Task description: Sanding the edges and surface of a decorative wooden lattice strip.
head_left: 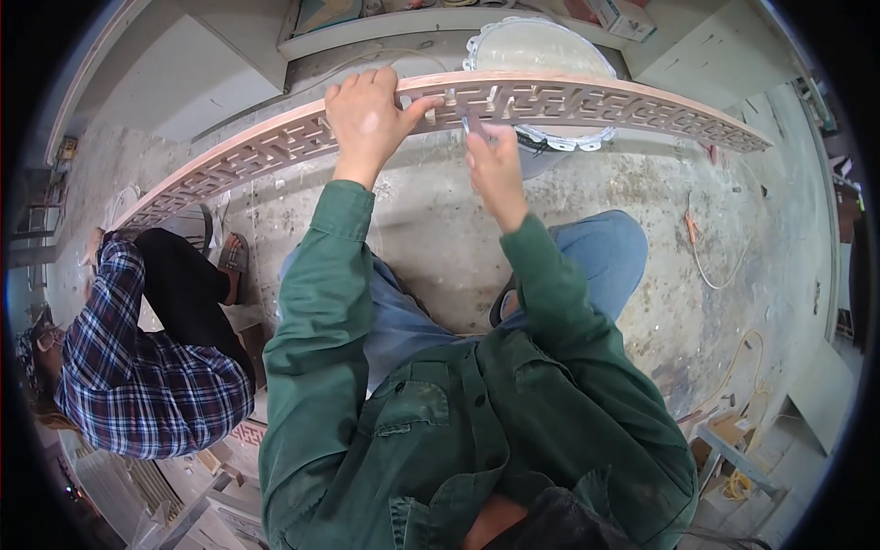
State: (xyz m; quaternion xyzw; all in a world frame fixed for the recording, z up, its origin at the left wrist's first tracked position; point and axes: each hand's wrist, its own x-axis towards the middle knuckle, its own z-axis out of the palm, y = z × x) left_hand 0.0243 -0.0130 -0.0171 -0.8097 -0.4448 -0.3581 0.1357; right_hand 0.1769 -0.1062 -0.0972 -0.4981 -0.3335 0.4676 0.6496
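Note:
A long wooden fretwork panel (559,99) with a cut-out lattice pattern stretches across in front of me, standing on its long edge. My left hand (367,119) grips its upper edge left of the middle, fingers over the top and thumb along the lattice. Just right of it, my right hand (497,170) is closed around a small, thin grey tool (471,123), held against the lattice openings. Motion blurs the tool, so its exact kind cannot be made out. Behind the panel's middle is a white round bucket lid (541,53) with a scalloped rim.
At the left, a person in a plaid shirt (151,390) sits close to the panel's left end. An orange-handled cable (692,229) lies on the stained concrete floor (642,188). Pale cabinet boxes (197,73) stand at the back; a cardboard box (729,431) sits lower right.

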